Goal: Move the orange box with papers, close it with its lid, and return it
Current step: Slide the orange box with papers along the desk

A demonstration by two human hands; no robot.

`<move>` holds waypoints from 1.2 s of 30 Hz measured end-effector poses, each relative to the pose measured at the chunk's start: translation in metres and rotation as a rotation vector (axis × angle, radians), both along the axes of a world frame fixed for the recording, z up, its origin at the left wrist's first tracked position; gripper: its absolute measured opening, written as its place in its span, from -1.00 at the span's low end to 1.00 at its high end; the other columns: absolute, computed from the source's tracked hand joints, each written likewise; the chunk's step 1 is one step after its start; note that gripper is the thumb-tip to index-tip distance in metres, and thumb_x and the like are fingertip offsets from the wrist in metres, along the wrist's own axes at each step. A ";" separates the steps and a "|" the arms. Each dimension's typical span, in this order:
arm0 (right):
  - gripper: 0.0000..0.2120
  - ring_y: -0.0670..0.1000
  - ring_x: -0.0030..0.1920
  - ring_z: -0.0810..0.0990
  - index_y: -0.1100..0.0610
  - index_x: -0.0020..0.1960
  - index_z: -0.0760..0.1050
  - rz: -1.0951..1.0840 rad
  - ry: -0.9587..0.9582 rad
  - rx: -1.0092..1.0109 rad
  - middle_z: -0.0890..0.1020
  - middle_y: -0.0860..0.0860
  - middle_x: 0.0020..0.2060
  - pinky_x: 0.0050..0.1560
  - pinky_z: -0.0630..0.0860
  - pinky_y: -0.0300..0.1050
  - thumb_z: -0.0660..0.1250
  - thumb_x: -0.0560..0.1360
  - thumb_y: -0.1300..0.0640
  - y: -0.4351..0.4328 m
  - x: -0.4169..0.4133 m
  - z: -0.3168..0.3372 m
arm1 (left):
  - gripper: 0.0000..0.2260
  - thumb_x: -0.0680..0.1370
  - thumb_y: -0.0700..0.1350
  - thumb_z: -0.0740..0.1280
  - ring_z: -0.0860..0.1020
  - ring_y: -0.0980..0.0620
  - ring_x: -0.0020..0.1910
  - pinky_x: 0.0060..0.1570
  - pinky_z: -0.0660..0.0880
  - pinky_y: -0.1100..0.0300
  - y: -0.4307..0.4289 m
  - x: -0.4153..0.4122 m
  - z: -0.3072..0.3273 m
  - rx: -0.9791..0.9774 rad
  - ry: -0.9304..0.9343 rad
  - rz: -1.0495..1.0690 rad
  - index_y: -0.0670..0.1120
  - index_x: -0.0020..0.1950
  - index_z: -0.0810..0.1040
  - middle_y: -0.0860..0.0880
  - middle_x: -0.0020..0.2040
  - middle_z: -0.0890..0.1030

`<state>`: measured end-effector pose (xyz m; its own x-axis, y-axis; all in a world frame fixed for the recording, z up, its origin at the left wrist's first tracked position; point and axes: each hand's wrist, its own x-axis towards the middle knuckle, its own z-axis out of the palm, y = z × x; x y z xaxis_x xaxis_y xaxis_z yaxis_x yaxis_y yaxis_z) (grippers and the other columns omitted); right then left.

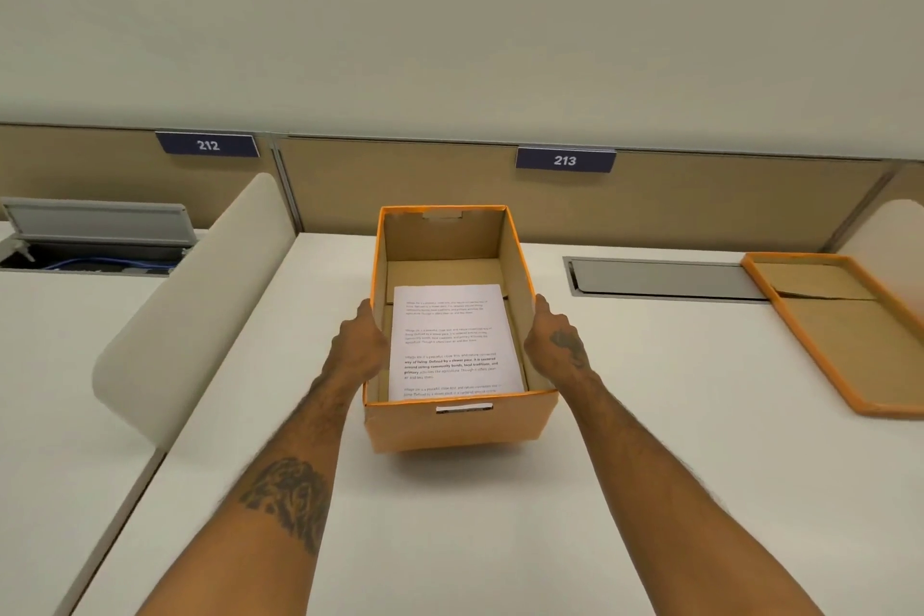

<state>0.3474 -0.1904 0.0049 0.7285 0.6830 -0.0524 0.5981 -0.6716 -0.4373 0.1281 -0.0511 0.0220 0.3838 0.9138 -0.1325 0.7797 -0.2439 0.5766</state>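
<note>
An open orange box sits in the middle of the white desk, with a stack of printed papers lying flat inside it. My left hand presses against the box's left wall and my right hand against its right wall, so both hands clasp it. The fingers are hidden behind the walls. The near end of the box seems slightly raised off the desk. The orange lid lies upside down on the desk at the far right, apart from the box.
A white desk stretches toward me. A curved white divider stands to the left. A shut grey cable hatch lies behind the lid, and an open one with blue cables on the neighbouring desk. Beige back panels carry signs 212 and 213.
</note>
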 end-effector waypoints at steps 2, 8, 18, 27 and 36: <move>-0.44 0.24 0.11 0.57 0.14 0.52 0.09 -0.008 0.003 -0.013 0.56 0.22 0.17 -0.04 0.48 0.03 0.15 0.55 0.21 -0.031 0.018 0.001 | -0.53 0.62 -0.18 0.18 0.52 -0.24 0.24 0.10 0.50 -0.07 -0.029 0.019 -0.001 -0.001 0.006 -0.005 -0.13 0.53 0.17 -0.25 0.37 0.46; -0.42 0.24 0.10 0.58 0.15 0.53 0.08 -0.018 0.020 -0.005 0.56 0.23 0.17 0.00 0.51 0.06 0.15 0.54 0.22 -0.129 0.075 0.000 | -0.54 0.63 -0.18 0.15 0.54 -0.22 0.22 0.12 0.51 -0.09 -0.119 0.081 -0.006 -0.006 0.005 -0.032 -0.11 0.54 0.17 -0.23 0.36 0.47; -0.45 0.20 0.06 0.59 0.12 0.51 0.10 -0.089 0.062 0.003 0.58 0.19 0.16 -0.13 0.44 -0.03 0.15 0.56 0.18 -0.228 0.131 -0.010 | -0.53 0.64 -0.16 0.16 0.54 -0.20 0.25 0.16 0.51 -0.08 -0.202 0.145 -0.015 -0.013 0.009 -0.106 -0.09 0.55 0.16 -0.19 0.40 0.47; -0.39 0.17 0.07 0.61 0.11 0.56 0.01 -0.115 0.120 -0.062 0.58 0.17 0.16 0.00 0.55 0.02 0.16 0.57 0.18 -0.238 0.131 -0.027 | -0.61 0.66 -0.15 0.10 0.59 -0.17 0.12 0.12 0.56 -0.09 -0.200 0.153 -0.031 -0.029 0.034 -0.164 -0.11 0.50 0.22 -0.19 0.28 0.55; -0.48 0.18 0.09 0.61 0.17 0.54 0.08 -0.119 0.128 -0.064 0.59 0.20 0.16 0.07 0.55 0.02 0.12 0.61 0.17 -0.224 0.126 -0.029 | -0.59 0.67 -0.13 0.10 0.58 -0.19 0.17 0.13 0.52 -0.09 -0.183 0.150 -0.042 -0.036 0.020 -0.159 -0.08 0.52 0.20 -0.18 0.35 0.51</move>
